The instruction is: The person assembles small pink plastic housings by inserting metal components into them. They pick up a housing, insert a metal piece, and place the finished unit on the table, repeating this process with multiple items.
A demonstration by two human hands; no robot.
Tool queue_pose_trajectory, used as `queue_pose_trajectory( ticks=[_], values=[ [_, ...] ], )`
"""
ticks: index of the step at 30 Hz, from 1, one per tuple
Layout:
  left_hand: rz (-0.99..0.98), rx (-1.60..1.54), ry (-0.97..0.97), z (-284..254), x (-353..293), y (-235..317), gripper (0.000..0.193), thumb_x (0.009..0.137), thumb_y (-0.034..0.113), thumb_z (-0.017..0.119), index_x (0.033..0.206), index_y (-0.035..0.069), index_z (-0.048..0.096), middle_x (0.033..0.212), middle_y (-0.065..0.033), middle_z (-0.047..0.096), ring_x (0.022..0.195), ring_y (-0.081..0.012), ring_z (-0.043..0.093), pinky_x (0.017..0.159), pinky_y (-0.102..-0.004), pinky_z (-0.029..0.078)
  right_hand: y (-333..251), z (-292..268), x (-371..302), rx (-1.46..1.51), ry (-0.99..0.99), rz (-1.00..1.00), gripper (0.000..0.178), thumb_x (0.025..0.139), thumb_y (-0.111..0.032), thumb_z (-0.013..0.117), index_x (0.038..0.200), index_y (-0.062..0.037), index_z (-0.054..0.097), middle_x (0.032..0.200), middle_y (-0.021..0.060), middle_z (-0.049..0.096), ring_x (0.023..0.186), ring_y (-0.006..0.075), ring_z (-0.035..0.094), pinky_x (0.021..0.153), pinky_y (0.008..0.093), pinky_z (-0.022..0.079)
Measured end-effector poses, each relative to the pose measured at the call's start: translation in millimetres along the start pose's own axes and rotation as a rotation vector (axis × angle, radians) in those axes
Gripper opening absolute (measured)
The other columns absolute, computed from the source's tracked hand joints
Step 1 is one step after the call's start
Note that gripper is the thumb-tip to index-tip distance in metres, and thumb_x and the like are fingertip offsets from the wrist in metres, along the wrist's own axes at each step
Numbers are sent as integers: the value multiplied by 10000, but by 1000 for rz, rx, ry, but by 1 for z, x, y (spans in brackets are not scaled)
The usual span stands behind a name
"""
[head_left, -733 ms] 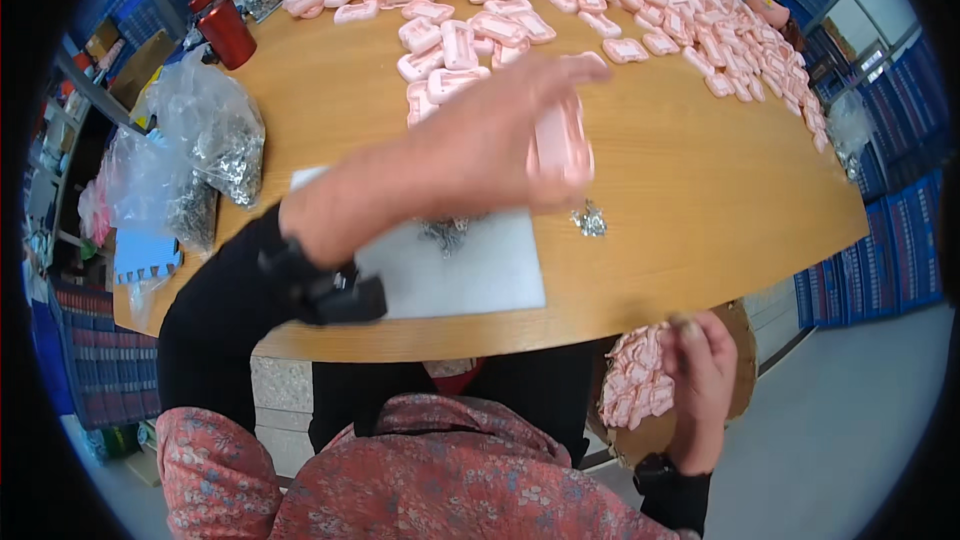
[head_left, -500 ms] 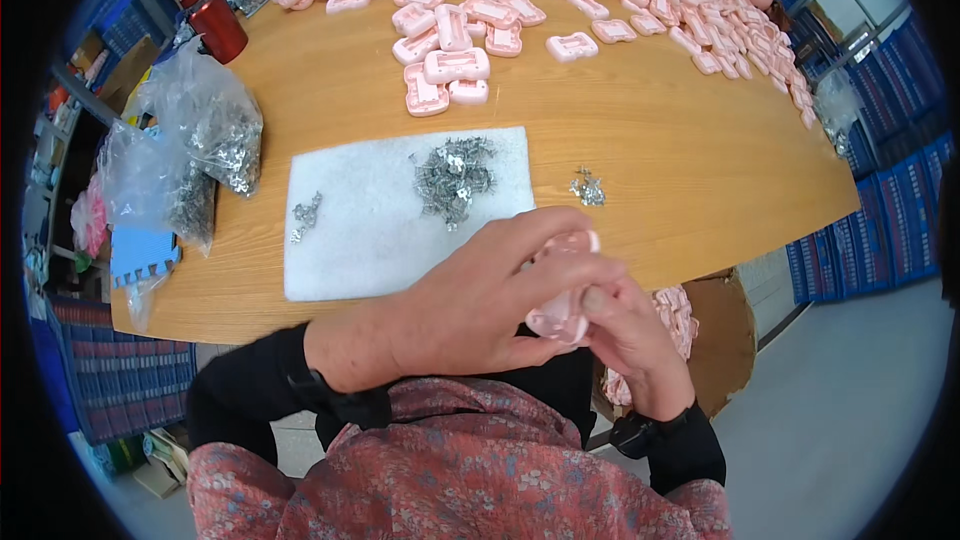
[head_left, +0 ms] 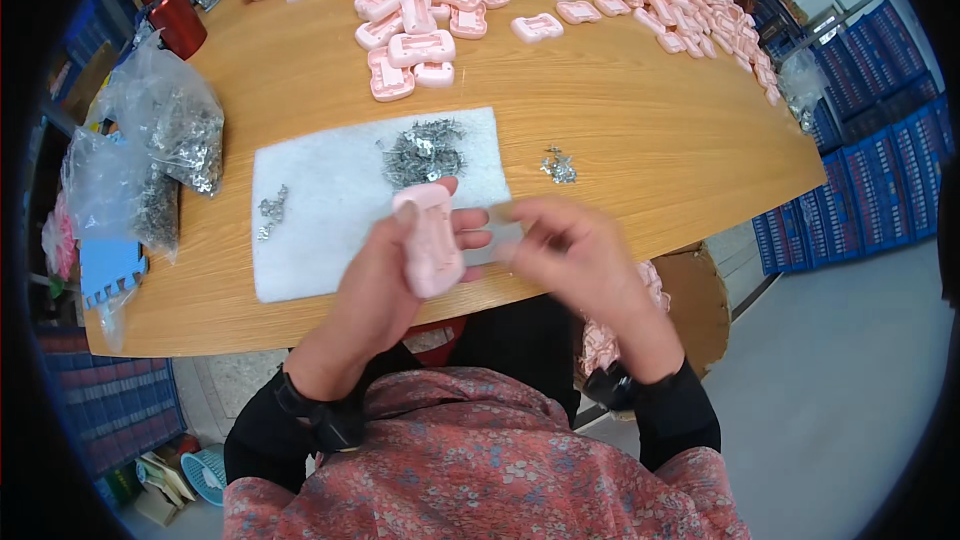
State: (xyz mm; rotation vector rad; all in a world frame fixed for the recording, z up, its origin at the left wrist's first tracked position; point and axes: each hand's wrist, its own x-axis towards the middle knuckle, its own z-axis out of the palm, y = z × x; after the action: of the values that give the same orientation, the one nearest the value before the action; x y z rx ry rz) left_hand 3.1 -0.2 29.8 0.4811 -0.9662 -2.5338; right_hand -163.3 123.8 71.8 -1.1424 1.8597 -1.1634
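At the near table edge: the left hand (head_left: 385, 275) is curled around a pink plastic piece (head_left: 430, 240), thumb and fingers closed on its sides, holding it upright just above the near rim of the white pad (head_left: 320, 210).
Right hand: the right hand (head_left: 570, 250) sits just right of the pink piece, fingers pinched toward it; it is blurred, so whether a small part is between the fingertips cannot be told.
Where the piece is: lifted off the wooden table (head_left: 640, 130), between the two hands, in front of the person's chest.
On the pad: a heap of small metal parts (head_left: 422, 152) lies at its far right side, and a few loose metal bits (head_left: 270, 208) at its left.
Right of the pad: a small cluster of metal parts (head_left: 558, 166) rests on the bare wood.
Far side: many pink pieces (head_left: 420, 40) are spread over the table top, the nearest group just beyond the pad.
Left side: clear bags of metal parts (head_left: 175, 135) stand near the table's left edge, a red canister (head_left: 178, 20) farther off.
Below right: a cardboard box (head_left: 690, 300) with more pink pieces sits under the table edge.
Step in hand: it looks like fitting work on the held piece, the left hand steadying while the right works at its side.
Next move calls for: a steady left grip and a fine, well-aimed pinch from the right, since the metal parts are small.
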Motion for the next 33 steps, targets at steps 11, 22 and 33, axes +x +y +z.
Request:
queue_pose_trajectory(
  ticks=[11, 22, 33],
  values=[
    [-24, -10, -54, -30, -2, -4, 615, 967, 403, 372, 1406, -25, 418, 991, -104, 627, 838, -217, 633, 804, -359, 508, 75, -75, 104, -548, 91, -19, 181, 917, -157, 664, 921, 24, 661, 732, 56, 645, 667, 82, 546, 618, 274, 456],
    [-71, 43, -4, -27, -1, 4, 550, 960, 310, 485, 1396, -21, 428, 989, -93, 613, 842, -195, 627, 800, -345, 523, 67, -71, 112, -488, 78, -1, 188, 911, -163, 678, 868, 10, 618, 663, 6, 539, 623, 73, 469, 567, 275, 420],
    [-78, 97, -2, -26, -1, 5, 514, 980, 276, 511, 1401, -10, 437, 983, -75, 608, 846, -172, 624, 793, -323, 517, 68, -78, 111, -460, 42, 31, 118, 905, -100, 664, 888, 7, 616, 705, -16, 555, 647, 58, 482, 583, 250, 418]
  ],
)
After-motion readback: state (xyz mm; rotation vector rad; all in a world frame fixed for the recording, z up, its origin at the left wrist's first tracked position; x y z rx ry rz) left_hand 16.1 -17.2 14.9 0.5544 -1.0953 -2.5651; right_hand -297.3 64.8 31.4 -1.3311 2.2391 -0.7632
